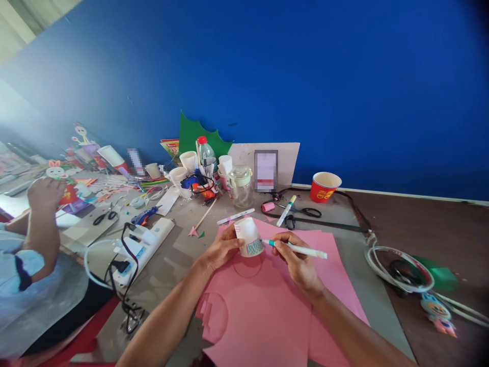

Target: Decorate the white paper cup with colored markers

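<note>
A white paper cup [247, 232] with a teal crosshatch pattern near its lower rim and some pink marks is tilted above pink paper sheets [263, 311]. My left hand [223, 248] grips it from the left, fingers behind and thumb on the near side. In my right hand [296, 259] is a white marker with a teal end [305, 250]; its tip is at the cup's right side, by the pattern. A round outline shows on the pink paper just below the cup.
Behind the hands lie a green-capped marker [286, 210], a pale marker [236, 216] and black scissors [305, 211]. A lidded jar [241, 186] and red bowl [325, 187] stand farther back. Left are a power strip [144, 252], a blue glue gun [145, 216] and another person's arm [45, 229].
</note>
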Motion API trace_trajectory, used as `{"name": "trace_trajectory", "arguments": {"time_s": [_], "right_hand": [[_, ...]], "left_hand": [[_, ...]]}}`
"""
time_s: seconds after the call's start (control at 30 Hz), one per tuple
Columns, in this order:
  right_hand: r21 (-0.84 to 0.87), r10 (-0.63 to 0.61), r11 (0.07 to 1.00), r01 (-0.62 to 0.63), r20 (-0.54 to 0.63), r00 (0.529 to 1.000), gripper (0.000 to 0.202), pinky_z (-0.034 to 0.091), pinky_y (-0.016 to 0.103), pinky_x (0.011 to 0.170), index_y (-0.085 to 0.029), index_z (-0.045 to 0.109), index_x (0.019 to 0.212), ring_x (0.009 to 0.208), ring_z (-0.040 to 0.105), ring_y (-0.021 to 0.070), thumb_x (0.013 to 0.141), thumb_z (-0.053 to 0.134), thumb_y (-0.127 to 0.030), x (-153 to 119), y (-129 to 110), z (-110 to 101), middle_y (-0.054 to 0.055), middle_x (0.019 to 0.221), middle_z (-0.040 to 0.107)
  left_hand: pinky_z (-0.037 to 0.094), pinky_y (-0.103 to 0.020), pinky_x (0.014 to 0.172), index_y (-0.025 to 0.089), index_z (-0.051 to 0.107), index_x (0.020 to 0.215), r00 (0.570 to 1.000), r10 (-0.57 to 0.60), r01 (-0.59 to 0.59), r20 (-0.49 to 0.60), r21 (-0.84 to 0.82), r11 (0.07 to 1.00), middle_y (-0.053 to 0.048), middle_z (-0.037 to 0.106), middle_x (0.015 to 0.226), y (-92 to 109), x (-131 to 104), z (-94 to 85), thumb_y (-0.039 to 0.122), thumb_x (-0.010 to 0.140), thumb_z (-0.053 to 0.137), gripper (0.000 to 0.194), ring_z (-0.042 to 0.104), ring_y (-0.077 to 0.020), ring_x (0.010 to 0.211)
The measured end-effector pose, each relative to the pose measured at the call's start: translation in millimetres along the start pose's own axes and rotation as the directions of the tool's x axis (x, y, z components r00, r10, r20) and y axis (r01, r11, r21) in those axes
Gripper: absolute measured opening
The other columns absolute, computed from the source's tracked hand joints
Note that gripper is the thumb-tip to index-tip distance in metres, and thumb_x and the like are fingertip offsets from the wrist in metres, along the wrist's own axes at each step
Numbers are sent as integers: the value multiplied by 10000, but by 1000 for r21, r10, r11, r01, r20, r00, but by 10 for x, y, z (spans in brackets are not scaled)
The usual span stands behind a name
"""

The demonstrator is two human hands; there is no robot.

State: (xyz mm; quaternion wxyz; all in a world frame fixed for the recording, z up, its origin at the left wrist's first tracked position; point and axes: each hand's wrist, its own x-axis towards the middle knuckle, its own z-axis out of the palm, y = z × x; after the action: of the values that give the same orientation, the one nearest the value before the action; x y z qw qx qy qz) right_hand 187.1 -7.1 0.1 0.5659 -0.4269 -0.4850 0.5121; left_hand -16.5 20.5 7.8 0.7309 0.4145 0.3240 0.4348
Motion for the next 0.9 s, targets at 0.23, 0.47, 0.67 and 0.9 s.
{"name": "trace_trajectory", "arguments": {"time_s": [0.23,0.47,0.67,0.9], "right_hand": [[20,5,1000,-5,-1,1000,205,386,258,562,-196,648,735,588,506,137,796,639,-392,13,26,-5,-8,599,566],[34,7,999,-7,-6,1000,207,375,256,558,-195,642,712,581,494,132,790,639,-386,15,42,-5,-9,588,559],[35,4,999,-4,4,1000,209,378,255,552,-192,652,735,579,497,133,789,647,-395,15,45,-1,-7,592,567],[45,-3,999,4,-15,1000,200,392,256,570,-196,653,730,596,507,135,790,647,-387,15,40,-16,-6,604,569]], "left_hand": [[453,-302,777,143,684,1071,1000,11,-11,7,-13,1000,-89,712,976,-18,-2,-16,253,653,821,454,636,-209,858],[446,-302,778,136,686,1072,1000,24,-24,13,-14,1000,-94,716,968,-12,7,-11,263,657,819,454,639,-210,849],[445,-301,769,131,684,1075,1000,14,-14,0,-20,1000,-96,721,961,-13,5,-18,262,657,822,459,641,-209,847],[458,-293,758,137,692,1058,1000,13,-14,-16,-27,1000,-89,720,957,-11,2,-11,252,650,826,445,642,-202,845]]}}
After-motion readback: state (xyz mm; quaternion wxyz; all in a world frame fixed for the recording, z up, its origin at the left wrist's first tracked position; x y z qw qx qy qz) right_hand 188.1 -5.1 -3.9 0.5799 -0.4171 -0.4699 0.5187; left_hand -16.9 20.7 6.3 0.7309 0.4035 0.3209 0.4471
